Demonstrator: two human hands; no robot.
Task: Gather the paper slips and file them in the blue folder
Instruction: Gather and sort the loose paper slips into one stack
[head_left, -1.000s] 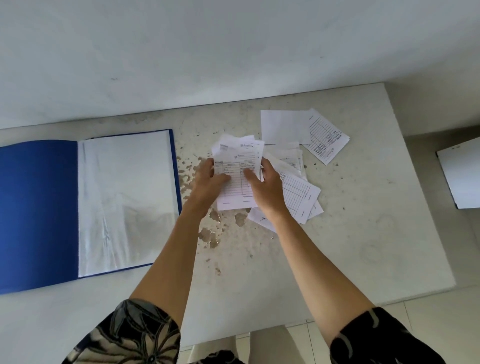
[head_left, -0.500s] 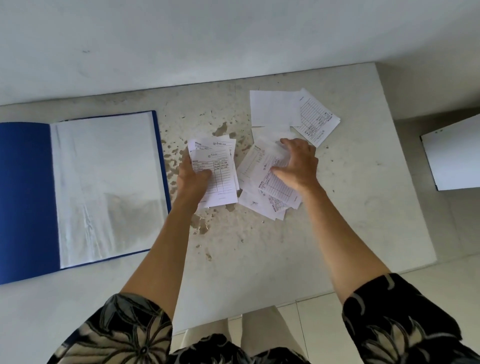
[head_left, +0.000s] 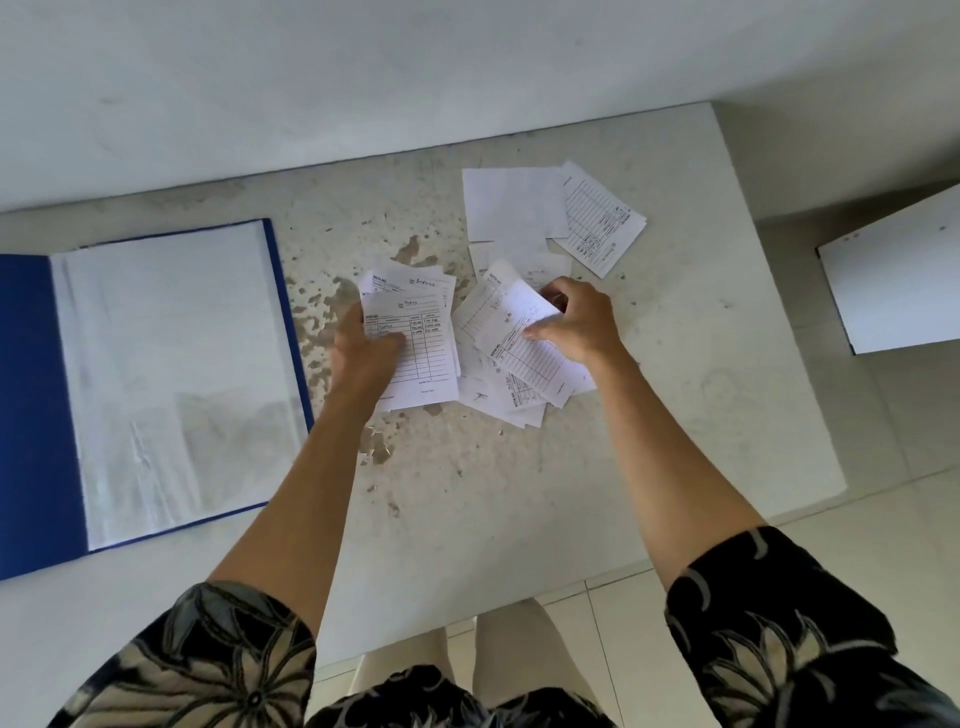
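Note:
The blue folder (head_left: 31, 415) lies open at the left of the table, a clear plastic sleeve (head_left: 176, 374) on its right half. My left hand (head_left: 363, 353) holds a small stack of printed paper slips (head_left: 421, 343) just right of the folder. My right hand (head_left: 576, 322) pinches one slip (head_left: 524, 338) by its top edge, lifting it off a loose pile of slips (head_left: 498, 400). Two more slips lie further back: a blank one (head_left: 511, 202) and a printed one (head_left: 602, 218).
The white table (head_left: 519, 519) has worn, chipped patches around the slips and ends against a wall at the back. Its right edge drops to a tiled floor. A white board with a dark edge (head_left: 893, 275) sits off to the right.
My right hand left the stack in my left hand, moved right onto the loose pile and closed on one slip. My left hand kept the stack.

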